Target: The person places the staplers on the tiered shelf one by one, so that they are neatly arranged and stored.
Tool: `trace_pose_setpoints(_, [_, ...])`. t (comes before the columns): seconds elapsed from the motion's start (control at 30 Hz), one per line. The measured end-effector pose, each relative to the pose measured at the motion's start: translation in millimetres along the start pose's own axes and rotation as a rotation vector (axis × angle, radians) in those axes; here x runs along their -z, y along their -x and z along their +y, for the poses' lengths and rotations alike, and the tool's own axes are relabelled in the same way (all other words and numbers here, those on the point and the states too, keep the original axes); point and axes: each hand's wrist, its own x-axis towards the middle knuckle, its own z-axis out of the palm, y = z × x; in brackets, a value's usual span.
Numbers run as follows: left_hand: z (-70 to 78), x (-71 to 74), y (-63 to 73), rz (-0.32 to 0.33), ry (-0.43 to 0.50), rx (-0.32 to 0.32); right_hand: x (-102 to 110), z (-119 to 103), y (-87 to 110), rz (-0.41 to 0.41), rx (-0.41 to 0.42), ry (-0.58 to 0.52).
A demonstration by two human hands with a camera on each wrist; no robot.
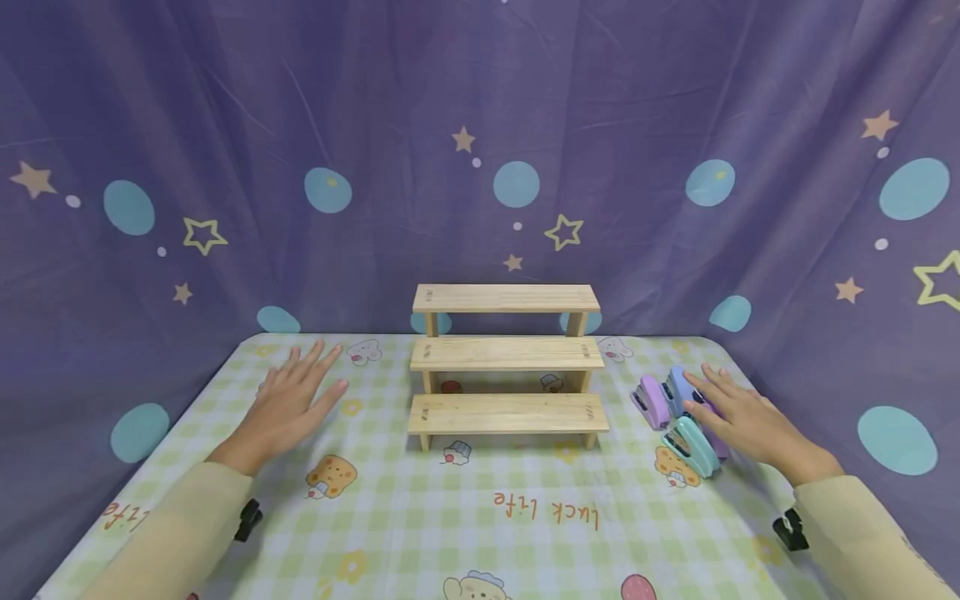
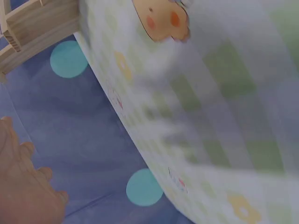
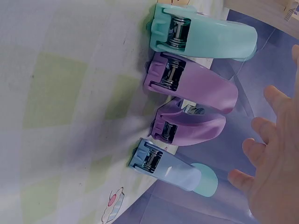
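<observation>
My left hand (image 1: 285,408) is held over the left side of the table, fingers spread and nothing in it; part of it shows in the left wrist view. My right hand (image 1: 746,421) is over the right side with straight, spread fingers, just above a cluster of small stapler-like tools. They are a teal one (image 3: 215,37), a purple one (image 3: 201,86), a second purple one (image 3: 196,128) and a light blue one (image 3: 175,170). Each shows a metal coil in its body. In the head view, my right hand partly hides one purple tool (image 1: 721,443).
A three-step wooden shelf (image 1: 510,354) stands at the back middle of the table, between the hands. A green and white checked cloth (image 1: 420,550) covers the table. Behind it hangs a purple curtain (image 1: 405,225). Black straps (image 1: 791,531) show under the sleeves.
</observation>
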Motion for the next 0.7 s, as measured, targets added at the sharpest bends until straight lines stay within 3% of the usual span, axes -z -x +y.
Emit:
trace_pose_setpoints(0.47, [22.4,-20.7,-32.1,-0.054,0.301,0.030,-3,-1,1.4,-0.016,-0.010,-0.121])
trace_pose_setpoints(0.7, [37.9,-30.2,-45.9,-0.112,0.524,0.076,1,-4,2.1,-0.016,-0.001,-0.192])
